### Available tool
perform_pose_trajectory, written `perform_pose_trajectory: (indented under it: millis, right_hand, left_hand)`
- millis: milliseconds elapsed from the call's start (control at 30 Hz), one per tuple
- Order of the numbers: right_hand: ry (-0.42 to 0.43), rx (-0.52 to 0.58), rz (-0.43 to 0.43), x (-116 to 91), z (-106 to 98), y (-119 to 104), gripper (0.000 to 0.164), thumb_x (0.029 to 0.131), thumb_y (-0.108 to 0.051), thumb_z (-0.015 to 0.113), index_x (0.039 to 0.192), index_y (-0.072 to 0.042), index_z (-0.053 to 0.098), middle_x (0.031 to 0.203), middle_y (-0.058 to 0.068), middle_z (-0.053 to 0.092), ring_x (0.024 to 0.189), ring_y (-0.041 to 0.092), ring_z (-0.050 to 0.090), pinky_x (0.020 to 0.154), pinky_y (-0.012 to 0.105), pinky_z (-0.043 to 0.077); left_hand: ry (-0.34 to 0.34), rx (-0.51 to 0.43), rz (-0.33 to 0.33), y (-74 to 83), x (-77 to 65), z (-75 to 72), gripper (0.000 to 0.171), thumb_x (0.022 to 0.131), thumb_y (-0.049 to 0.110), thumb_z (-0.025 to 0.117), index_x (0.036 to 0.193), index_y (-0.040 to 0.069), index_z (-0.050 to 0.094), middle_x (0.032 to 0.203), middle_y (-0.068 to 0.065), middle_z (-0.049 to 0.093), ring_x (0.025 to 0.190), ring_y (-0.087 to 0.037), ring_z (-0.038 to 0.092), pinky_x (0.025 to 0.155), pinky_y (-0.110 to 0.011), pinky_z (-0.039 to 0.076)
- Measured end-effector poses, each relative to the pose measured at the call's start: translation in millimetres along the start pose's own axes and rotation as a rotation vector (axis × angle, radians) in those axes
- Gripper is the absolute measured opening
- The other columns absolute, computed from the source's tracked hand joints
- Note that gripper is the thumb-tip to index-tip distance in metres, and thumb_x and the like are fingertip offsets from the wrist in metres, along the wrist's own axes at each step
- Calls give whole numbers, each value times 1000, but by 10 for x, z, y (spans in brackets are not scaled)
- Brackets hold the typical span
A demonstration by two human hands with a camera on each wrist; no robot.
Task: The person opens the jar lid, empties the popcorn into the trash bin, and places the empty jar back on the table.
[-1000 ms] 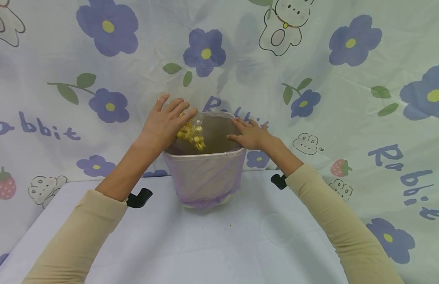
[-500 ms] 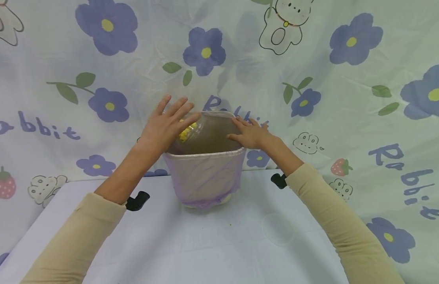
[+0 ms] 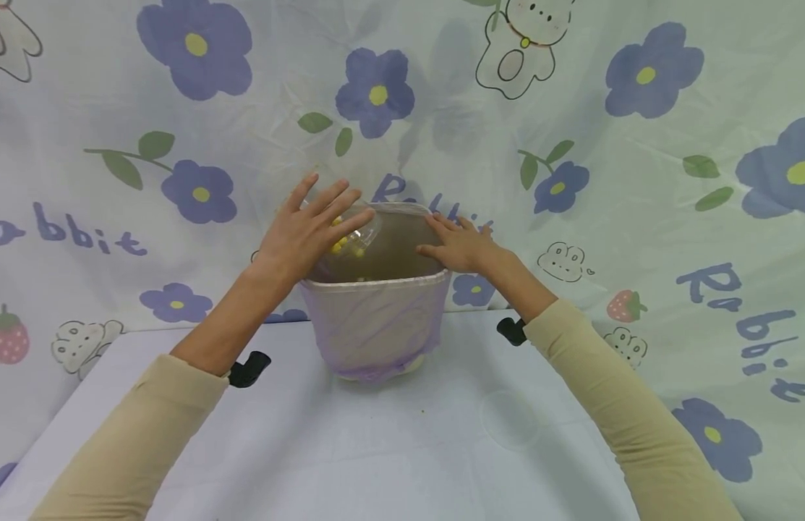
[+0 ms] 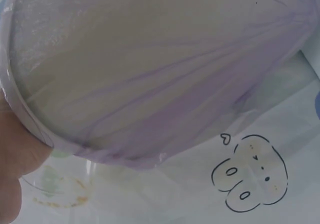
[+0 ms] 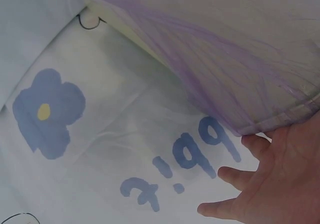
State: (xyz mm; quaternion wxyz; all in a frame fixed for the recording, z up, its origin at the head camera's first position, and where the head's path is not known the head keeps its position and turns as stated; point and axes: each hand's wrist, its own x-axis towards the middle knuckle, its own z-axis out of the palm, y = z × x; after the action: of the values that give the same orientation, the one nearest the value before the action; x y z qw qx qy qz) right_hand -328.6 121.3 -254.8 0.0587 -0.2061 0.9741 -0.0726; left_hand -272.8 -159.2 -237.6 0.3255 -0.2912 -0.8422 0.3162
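My left hand grips a clear plastic tub from above, tilted over the mouth of a bin. Yellow popcorn-like pieces show beneath the fingers, inside the tub. In the left wrist view the tub has orange specks, and part of the hand is beside the bin's rim. The bin has a thin purple bag liner pulled over its edge. My right hand rests at its right rim, thumb inside, fingers spread. Those fingers look extended outside the bin in the right wrist view.
A clear round lid lies flat on the white table, right of the middle. One tiny crumb is in front of the bin. A flower-and-rabbit printed cloth hangs close behind.
Yellow pieces spilled from the tipped tub into the bin, and fewer show in it now. My left hand shifted slightly right with the tub; the right hand stayed at the rim.
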Motion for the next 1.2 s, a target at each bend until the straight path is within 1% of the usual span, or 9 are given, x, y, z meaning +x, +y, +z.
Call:
perform_pose_trajectory:
  millis: [167,267,467,633,867,1067,1133,1200]
  right_hand:
    - [8,0,-2,4,13,14,76,102,-60,34,162,-21,6,167,1,4,149,43,2,110,73,0]
    - [9,1,-3,1,14,13,76,102,-61,34,162,-22,6,167,0,4,149,43,2,110,72,0]
    - [5,-2,-8,5,15,21,77,102,-60,34,162,-21,6,167,1,3,149,43,2,110,73,0]
    - [7,3,-8,-1,13,22,77,102,-60,34,162,-21,6,167,1,3,149,43,2,110,73,0]
    - [11,6,-6,5,10,23,76,102,-60,34,162,-21,7,167,1,4,149,43,2,109,74,-1]
    - [3,3,-3,3,14,25,76,103,-60,33,162,-21,6,167,0,3,149,43,2,109,74,-1]
    - [5,1,-2,0,14,23,76,102,-60,33,162,-21,6,167,0,3,149,43,2,109,74,-1]
    - [7,2,-4,3,16,24,76,103,-59,34,162,-21,6,167,1,4,149,44,2,109,74,-1]
  left_hand:
    - [-10,-34,-5,1,7,16,104,65,-3,89,151,27,39,157,-9,31,147,-28,19,119,-50,-3]
    - [-15,-27,-3,2,5,20,106,63,-1,91,151,27,39,157,-9,31,147,-29,19,119,-50,-3]
    - [-12,-5,0,9,6,18,105,64,2,92,151,28,39,157,-8,31,147,-28,19,119,-50,-3]
    - [-24,7,11,11,6,-5,106,65,3,92,152,28,37,157,-8,30,148,-29,17,119,-51,-3]
    - [-20,13,17,8,12,-15,105,65,4,92,152,27,37,156,-8,31,147,-29,18,119,-51,-3]
    - [-39,26,25,12,5,-21,107,65,5,93,153,28,35,156,-6,33,147,-29,20,119,-52,-5]
    - [-44,36,28,14,5,-30,108,65,5,93,153,27,34,157,-6,32,147,-29,19,119,-52,-4]
    - [-44,60,36,14,10,-36,110,64,9,94,154,27,33,159,-6,29,148,-29,16,119,-53,-4]
